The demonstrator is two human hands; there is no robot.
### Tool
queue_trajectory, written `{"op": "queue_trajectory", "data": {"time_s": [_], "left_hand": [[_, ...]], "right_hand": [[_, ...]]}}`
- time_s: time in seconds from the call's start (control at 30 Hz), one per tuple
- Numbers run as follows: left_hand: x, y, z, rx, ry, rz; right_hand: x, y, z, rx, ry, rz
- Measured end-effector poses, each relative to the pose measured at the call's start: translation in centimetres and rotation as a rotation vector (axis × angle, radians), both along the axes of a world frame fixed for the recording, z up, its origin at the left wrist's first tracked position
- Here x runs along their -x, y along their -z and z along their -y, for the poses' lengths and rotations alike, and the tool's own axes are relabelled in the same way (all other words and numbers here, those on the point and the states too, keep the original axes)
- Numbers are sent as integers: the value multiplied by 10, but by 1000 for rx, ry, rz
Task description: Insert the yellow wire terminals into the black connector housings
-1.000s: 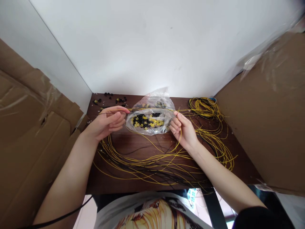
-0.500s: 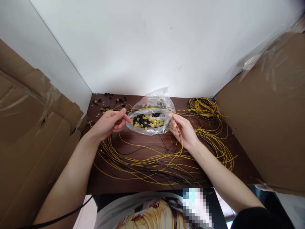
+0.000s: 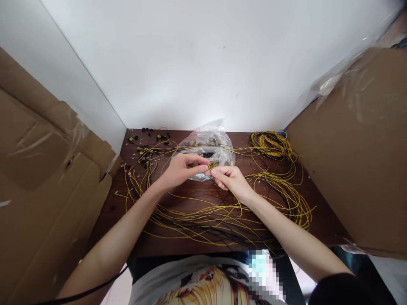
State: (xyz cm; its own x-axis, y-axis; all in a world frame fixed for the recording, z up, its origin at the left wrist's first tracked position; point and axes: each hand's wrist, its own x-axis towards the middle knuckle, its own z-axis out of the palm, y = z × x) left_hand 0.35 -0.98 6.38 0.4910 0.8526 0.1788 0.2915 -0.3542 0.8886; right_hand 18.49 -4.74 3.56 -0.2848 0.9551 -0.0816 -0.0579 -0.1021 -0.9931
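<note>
Yellow wire [image 3: 238, 200] is trailing from the right hand [image 3: 233, 180], whose grip is pinching it tight. Left hand [image 3: 181, 170] is now meeting it over the plastic bag [image 3: 208, 131], no longer hanging apart; its fingertips are nearly touching, can't tell on what. Looks like two-handed fingertip work is starting.

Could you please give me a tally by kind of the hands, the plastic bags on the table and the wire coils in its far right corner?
Hands: 2 (left hand, right hand)
Clear plastic bag: 1
Wire coil: 1
Total: 4
The loose yellow wires are too tangled to count.
</note>
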Motion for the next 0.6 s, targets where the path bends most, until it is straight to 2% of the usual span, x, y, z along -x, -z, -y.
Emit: {"op": "queue_trajectory", "data": {"time_s": [0.13,0.37,0.6], "left_hand": [[-7,6,1,-7,26,56],[-13,28,4,10,-142,234],[-17,35,8,-46,-227,278]], "right_hand": [[1,2,-1,-10,0,17],[0,8,-6,80,127,-24],[-1,9,-7,82,143,-51]]}}
